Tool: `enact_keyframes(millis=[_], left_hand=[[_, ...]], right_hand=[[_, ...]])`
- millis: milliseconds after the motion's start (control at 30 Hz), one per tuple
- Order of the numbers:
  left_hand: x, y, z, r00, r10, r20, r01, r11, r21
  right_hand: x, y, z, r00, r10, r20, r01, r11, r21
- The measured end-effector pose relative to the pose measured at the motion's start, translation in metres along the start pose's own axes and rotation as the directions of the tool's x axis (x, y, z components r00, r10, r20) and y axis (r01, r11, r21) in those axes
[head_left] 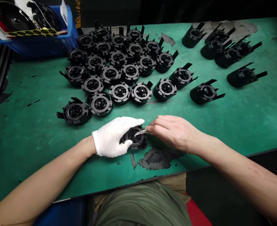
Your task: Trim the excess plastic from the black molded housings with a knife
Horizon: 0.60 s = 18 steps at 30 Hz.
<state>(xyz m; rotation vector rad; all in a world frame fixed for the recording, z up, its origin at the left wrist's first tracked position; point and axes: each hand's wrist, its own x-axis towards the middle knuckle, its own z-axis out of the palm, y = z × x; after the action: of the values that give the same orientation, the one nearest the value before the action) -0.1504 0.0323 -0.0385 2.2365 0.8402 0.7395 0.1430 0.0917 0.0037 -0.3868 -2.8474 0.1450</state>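
Note:
My left hand, in a white glove, is wrapped round the side of a round black plastic housing near the table's front edge. The housing's ribbed, ringed face is turned up toward me. Bare and closed, my right hand grips a small craft knife with a thin metal blade. The blade reaches over the housing's face, its tip close to the centre; whether it touches cannot be made out. My right fingers hide most of the knife's handle.
Several like housings stand in a cluster beyond my hands. More housings with upright prongs stand at the right. A blue bin with black parts sits at the back left. The green table mat has torn dark patches.

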Motion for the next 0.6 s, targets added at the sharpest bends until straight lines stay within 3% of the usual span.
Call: enact_keyframes(millis=[600], left_hand=[[0.0029, -0.0054, 0.0043, 0.998, -0.053, 0.018, 0.052, 0.998, 0.026]], right_hand=[[0.0061, 0.0045, -0.0072, 0.996, -0.074, 0.045, 0.077, 0.993, -0.086]])
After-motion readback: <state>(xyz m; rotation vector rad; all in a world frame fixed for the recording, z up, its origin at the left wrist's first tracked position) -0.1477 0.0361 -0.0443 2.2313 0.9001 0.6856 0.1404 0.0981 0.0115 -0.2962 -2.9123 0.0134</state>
